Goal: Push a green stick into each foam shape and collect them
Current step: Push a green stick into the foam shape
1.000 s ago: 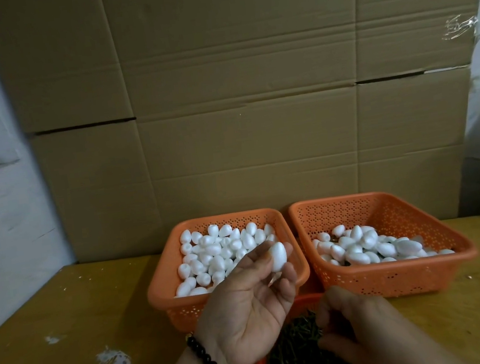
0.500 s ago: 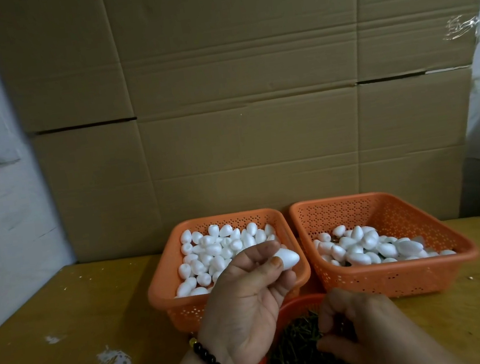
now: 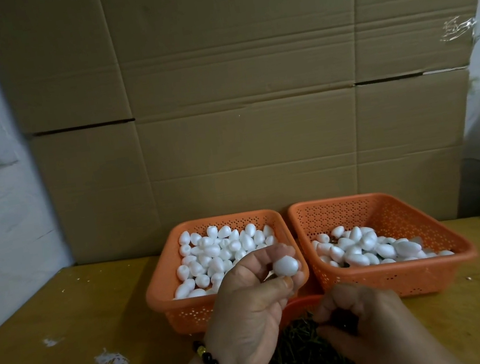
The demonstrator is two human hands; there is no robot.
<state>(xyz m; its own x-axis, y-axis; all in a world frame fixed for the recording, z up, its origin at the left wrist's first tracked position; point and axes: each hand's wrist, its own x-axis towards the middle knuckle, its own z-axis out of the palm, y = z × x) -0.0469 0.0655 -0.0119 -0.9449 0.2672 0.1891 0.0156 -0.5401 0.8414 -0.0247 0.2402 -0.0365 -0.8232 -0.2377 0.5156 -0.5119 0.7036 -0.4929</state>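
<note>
- Foam shape [image 3: 285, 266], white and egg-like, pinched in fingers [image 3: 276, 255] of left hand [image 3: 249, 309], raised in front of left basket's near rim.
- Left orange basket [image 3: 167, 286] on tabletop [image 3: 68, 326]: heaped with plain white foam shapes.
- Right orange basket [image 3: 398, 280], just beside: fewer foam shapes, lying low.
- Near round orange container [image 3: 297, 304]: dark green sticks [image 3: 298, 354]; right hand [image 3: 370, 326] over them, fingers curled, pinching something dark, cannot tell what.

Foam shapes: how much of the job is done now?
Done: the right basket holds a smaller pile. In hand: left hand holds one foam shape; right hand reaches among the sticks. Left: the fuller left basket.
</note>
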